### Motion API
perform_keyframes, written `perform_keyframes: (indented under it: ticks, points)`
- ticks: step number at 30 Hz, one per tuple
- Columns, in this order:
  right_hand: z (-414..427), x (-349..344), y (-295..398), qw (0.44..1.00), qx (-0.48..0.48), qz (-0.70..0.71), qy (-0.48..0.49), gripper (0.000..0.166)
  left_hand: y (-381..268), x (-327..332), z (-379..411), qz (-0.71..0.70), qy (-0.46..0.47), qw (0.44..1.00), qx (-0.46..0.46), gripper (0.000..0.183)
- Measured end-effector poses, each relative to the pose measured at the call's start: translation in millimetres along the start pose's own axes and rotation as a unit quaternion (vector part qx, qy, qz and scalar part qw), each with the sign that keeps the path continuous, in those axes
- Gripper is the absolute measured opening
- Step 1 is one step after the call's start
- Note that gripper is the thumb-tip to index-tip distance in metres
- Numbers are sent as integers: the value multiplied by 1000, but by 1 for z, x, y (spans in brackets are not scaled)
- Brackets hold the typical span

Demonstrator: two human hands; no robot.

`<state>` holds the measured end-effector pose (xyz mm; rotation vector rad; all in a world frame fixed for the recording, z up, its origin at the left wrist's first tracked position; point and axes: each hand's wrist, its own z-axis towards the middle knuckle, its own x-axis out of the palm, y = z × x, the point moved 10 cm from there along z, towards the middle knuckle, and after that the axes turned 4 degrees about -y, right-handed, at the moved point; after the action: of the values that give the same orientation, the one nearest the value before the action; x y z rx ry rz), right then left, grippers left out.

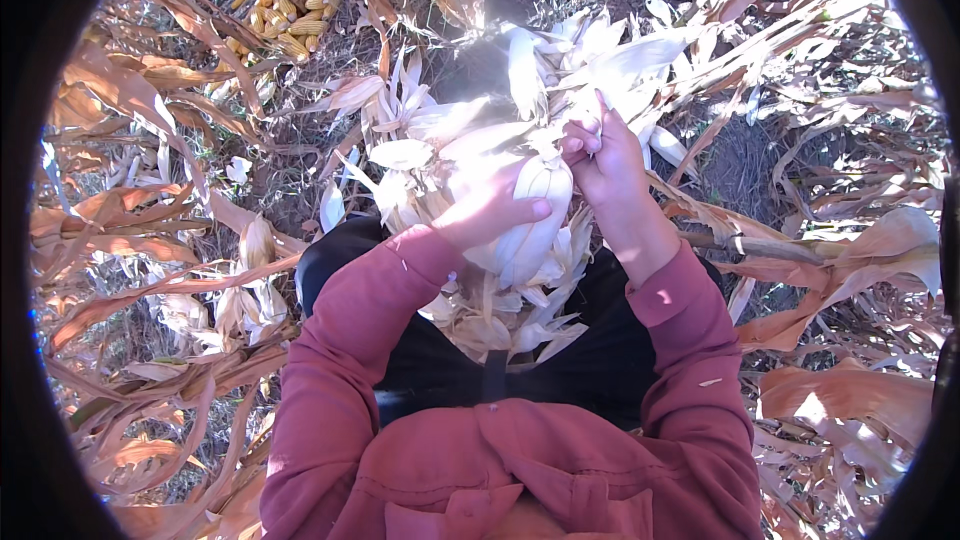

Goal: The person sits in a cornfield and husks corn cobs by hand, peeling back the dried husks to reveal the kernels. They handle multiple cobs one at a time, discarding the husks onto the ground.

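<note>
An ear of corn in its pale dry husk (534, 229) lies in my left hand (487, 206), the thumb across its front and its stem end pointing away from me. My right hand (604, 154) is just right of the stem end, its fingers curled around something small and thin that I cannot make out; one finger points up. Loose dry husks (480, 322) are heaped between my legs and beyond my hands. Bright sun washes out part of the left hand and the husks around it.
Husked yellow corn cobs (292, 22) are piled on the ground at the upper left. Dry corn stalks and leaves (825, 255) lie on both sides. More pale husks (251, 300) are at the left. A bent stalk reaches in from the right near my right forearm.
</note>
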<state>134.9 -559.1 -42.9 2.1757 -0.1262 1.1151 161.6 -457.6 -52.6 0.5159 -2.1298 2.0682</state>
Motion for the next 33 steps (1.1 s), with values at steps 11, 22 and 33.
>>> perform_keyframes:
  ticks: [11, 22, 33]
  points:
    - [-13, 3, -64, 831, 67, -530, 153, 61, -38, -97, -11, -316, -322, 890, 62, 62]
    - [-42, 13, -108, 890, 254, -314, 214, 55, -36, -108, -8, -370, -297, 876, 84, 56]
    - [-11, 3, -42, 853, -59, -514, 67, 35, -6, -99, -1, -281, -348, 894, -4, 63]
